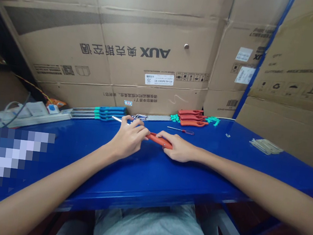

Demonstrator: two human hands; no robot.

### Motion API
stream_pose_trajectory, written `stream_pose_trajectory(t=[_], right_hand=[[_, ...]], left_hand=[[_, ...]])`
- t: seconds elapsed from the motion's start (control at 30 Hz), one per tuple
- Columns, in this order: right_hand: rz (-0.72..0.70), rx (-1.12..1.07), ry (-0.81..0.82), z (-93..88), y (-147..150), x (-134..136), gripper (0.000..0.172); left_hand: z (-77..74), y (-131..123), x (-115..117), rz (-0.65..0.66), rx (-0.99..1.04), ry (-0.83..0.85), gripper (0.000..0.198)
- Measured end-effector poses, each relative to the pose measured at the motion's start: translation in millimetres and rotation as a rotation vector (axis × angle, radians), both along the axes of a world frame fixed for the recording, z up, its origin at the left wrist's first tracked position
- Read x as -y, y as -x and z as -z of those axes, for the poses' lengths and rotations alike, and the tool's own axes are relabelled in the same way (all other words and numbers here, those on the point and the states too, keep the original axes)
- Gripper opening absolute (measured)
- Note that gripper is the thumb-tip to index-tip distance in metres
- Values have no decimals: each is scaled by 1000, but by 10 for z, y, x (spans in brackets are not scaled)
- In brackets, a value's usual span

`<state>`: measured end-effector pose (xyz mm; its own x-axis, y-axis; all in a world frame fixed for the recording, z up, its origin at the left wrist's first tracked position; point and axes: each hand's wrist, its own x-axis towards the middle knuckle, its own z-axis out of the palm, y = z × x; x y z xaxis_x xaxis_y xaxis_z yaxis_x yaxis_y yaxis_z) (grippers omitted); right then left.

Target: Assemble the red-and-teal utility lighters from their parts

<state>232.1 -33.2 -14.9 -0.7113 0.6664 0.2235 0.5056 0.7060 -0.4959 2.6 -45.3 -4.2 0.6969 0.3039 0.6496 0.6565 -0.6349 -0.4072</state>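
My right hand is closed around an orange plastic handle, held just above the blue table. At the handle's left end, my left hand is closed on a thin metal rod whose tip sticks out to the upper left. My left fingers hide where rod and handle meet. Beyond my hands lies a small screwdriver with a red, partly clear handle. Behind it are several loose orange handles, teal green plastic pieces and a bundle of metal rods.
Finished-looking tools with blue handles lie stacked at the back left, beside a white power strip with plugs. Pale strips lie in a pile at the right. Cardboard walls the back of the blue table.
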Motion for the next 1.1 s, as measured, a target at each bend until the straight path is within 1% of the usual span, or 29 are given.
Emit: stream_pose_trajectory(t=[0.27, 0.47, 0.7, 0.87, 0.93, 1.03, 1.1], right_hand=[[-15, -11, -11, 19, -7, -15, 46], [-45, -29, -8, 18, -9, -10, 54], [12, 56, -24, -15, -6, 20, 47], [0, 21, -18, 2, 8, 12, 53], [-9, 36, -20, 0, 9, 14, 53], [10, 69, -47, -10, 7, 21, 48], [17, 89, -51, -17, 4, 26, 46]], left_hand=[[-12, 5, 18, -12, -23, 4, 19], [-13, 15, 7, 8, -19, -1, 19], [-27, 7, 31, 21, -24, 42, 19], [-38, 19, 29, 25, -17, 82, 19], [-37, 18, 32, 37, -16, 68, 18], [-35, 13, 44, 51, -15, 19, 16], [-37, 14, 52, 52, -13, 15, 16]])
